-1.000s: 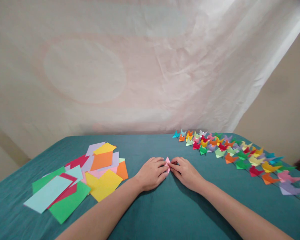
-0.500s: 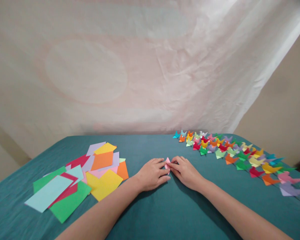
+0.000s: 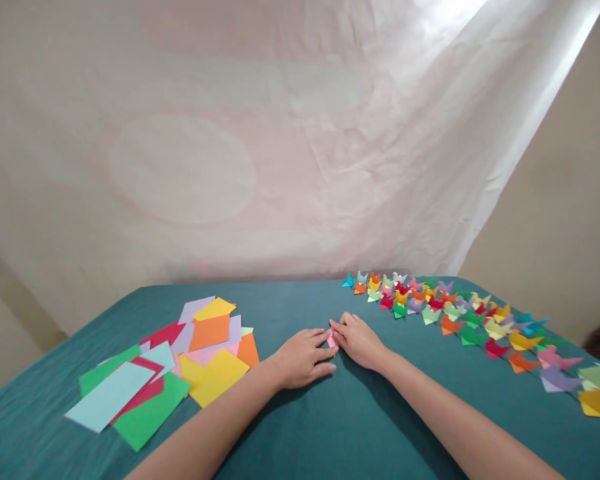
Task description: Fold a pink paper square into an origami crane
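A small pink folded paper point(image 3: 331, 341) lies on the teal tablecloth point(image 3: 330, 427) at the middle of the table, mostly hidden between my hands. My left hand point(image 3: 303, 358) rests on the cloth with its fingers pressed against the paper's left side. My right hand point(image 3: 357, 341) is curled over the paper from the right, its fingertips pinching it. Both hands meet on the paper.
A loose pile of coloured paper sheets point(image 3: 170, 363) lies at the left. Rows of several small folded paper figures point(image 3: 470, 317) run along the right side to the table's edge. A pale wrinkled sheet point(image 3: 260, 147) hangs behind the table.
My hands have closed more over the pink paper, so less of it shows. The camera has tilted, and everything sits slightly lower and further left in view.
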Action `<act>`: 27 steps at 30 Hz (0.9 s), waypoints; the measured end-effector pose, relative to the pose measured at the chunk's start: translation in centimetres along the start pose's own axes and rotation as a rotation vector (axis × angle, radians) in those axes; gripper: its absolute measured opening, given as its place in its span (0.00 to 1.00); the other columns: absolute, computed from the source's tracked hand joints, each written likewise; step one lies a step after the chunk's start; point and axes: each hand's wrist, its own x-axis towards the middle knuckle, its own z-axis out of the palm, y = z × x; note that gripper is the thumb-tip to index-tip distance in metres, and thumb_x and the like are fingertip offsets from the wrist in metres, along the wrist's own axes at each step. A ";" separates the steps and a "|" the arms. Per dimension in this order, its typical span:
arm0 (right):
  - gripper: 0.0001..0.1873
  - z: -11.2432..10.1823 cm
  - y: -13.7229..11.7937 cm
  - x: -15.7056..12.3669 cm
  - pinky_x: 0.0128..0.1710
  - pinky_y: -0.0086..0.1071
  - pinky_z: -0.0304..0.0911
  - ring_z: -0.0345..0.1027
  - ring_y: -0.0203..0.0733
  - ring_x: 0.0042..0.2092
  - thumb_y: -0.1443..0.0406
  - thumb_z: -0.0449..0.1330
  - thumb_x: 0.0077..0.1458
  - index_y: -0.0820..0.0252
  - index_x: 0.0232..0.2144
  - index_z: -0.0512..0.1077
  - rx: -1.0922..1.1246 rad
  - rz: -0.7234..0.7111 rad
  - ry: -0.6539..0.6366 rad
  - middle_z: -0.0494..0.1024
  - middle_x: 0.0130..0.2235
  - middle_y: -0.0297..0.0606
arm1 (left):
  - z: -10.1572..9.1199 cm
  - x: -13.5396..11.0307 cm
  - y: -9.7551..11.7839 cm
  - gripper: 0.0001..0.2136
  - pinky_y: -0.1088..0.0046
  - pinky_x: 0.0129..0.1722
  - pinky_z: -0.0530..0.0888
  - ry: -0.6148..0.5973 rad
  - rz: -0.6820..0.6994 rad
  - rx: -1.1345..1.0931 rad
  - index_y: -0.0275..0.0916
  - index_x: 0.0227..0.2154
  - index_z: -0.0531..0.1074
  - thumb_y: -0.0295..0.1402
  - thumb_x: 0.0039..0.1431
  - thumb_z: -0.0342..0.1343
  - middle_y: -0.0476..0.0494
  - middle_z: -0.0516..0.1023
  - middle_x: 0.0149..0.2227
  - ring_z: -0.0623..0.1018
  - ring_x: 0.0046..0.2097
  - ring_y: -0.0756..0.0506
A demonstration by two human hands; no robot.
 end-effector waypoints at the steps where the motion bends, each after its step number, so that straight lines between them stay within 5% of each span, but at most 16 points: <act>1: 0.18 0.0 -0.2 0.1 0.41 0.34 0.56 0.61 0.42 0.39 0.61 0.46 0.61 0.58 0.49 0.69 -0.003 0.015 0.008 0.69 0.38 0.43 | 0.0 -0.1 0.1 0.18 0.61 0.56 0.60 -0.005 -0.008 -0.001 0.42 0.50 0.67 0.43 0.62 0.43 0.40 0.64 0.57 0.63 0.58 0.40; 19: 0.13 -0.8 -3.2 -2.9 0.33 0.27 0.56 0.64 0.37 0.32 0.68 0.51 0.57 0.60 0.26 0.73 0.279 0.137 0.037 0.68 0.27 0.35 | -0.7 -2.0 5.4 0.21 0.58 0.59 0.56 -0.035 -0.189 -0.070 0.40 0.55 0.61 0.43 0.65 0.38 0.39 0.60 0.59 0.59 0.60 0.41; 27: 0.11 -1.5 -4.0 -5.2 0.32 0.28 0.58 0.64 0.37 0.32 0.68 0.52 0.55 0.58 0.27 0.73 0.433 0.104 0.070 0.68 0.27 0.34 | -1.1 -2.9 7.2 0.22 0.58 0.58 0.57 -0.015 -0.262 -0.064 0.38 0.55 0.59 0.44 0.63 0.42 0.38 0.61 0.58 0.61 0.58 0.41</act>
